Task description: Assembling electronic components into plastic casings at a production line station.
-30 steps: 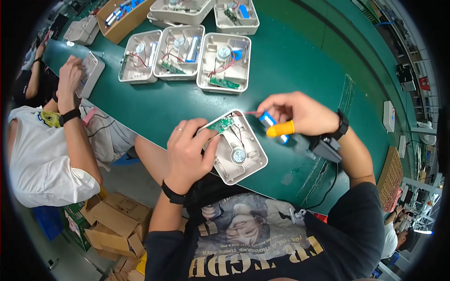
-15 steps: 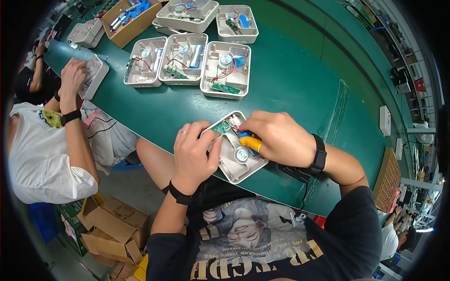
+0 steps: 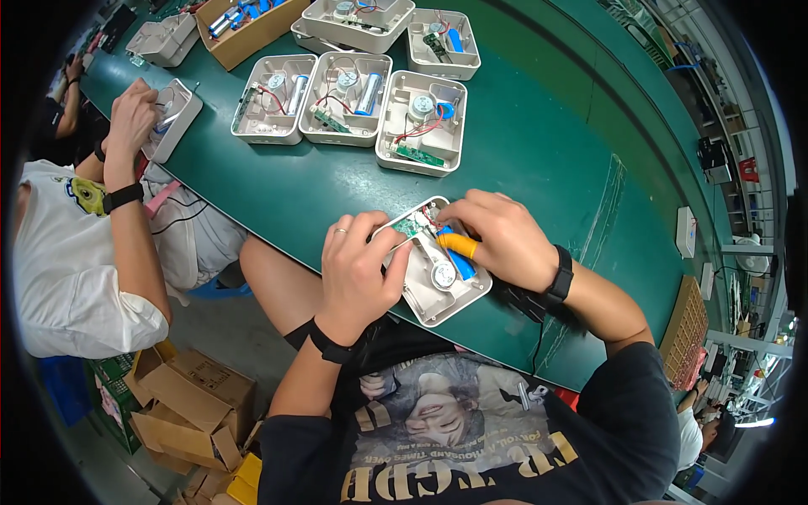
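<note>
A pale grey plastic housing (image 3: 421,296) sits tilted at the table's front edge. It holds a green circuit board (image 3: 410,225), a round silver speaker-like disc (image 3: 443,275), a blue cylindrical battery (image 3: 463,266) and thin red wires (image 3: 432,220). My left hand (image 3: 362,263) grips the housing's left side, fingers over the rim beside the board. With fingers bent inside the far corner, my right hand (image 3: 505,240) works at the wires. Its thumb wears a yellow finger cot (image 3: 457,245) and lies over the battery's upper end. Whatever these fingertips pinch is hidden.
Several similar housings with parts, such as this one (image 3: 459,126), stand farther back on the green table (image 3: 530,143). A cardboard box (image 3: 290,21) of blue batteries is behind. At left, a co-worker's hand (image 3: 133,118) touches another housing (image 3: 187,118). Cardboard cartons (image 3: 198,404) lie below.
My right fingers have shifted slightly within the housing's far corner, and more of the blue battery shows. My left hand keeps its hold. The whole view has shifted a little.
</note>
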Demonstrator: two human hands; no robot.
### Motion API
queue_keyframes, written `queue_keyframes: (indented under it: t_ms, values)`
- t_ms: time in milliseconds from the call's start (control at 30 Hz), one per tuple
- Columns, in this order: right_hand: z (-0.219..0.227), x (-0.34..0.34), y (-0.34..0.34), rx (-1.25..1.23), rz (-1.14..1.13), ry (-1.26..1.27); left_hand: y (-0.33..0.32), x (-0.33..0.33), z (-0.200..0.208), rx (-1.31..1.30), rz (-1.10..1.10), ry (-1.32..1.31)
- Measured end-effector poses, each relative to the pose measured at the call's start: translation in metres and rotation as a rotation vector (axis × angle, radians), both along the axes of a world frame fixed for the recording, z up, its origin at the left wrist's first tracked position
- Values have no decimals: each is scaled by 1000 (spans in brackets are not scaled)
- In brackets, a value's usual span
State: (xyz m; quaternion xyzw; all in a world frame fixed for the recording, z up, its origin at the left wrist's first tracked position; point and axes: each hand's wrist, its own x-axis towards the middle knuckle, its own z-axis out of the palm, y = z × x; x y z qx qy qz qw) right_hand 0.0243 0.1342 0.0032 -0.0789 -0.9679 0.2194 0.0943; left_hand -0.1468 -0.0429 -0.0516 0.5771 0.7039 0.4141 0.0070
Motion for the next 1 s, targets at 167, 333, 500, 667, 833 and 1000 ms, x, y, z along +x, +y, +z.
queue_keyframes:
  t_ms: [167,333,500,667,833,1000]
  values:
    - [16,16,-9,-451,-260,-157,4,-3,2,-18,0,2]
    - [4,43,-17,-418,-239,-247,4,3,14,-53,32,18]
    - [-16,67,6,-322,-207,-209,23,10,41,-51,-85,25]
    - [8,108,59,-462,-483,-33,5,-3,146,315,-490,165]
    - [-17,144,194,-104,-616,89,-3,24,198,439,-535,240]
    - [-51,256,325,195,-819,175,17,28,168,164,-516,295]
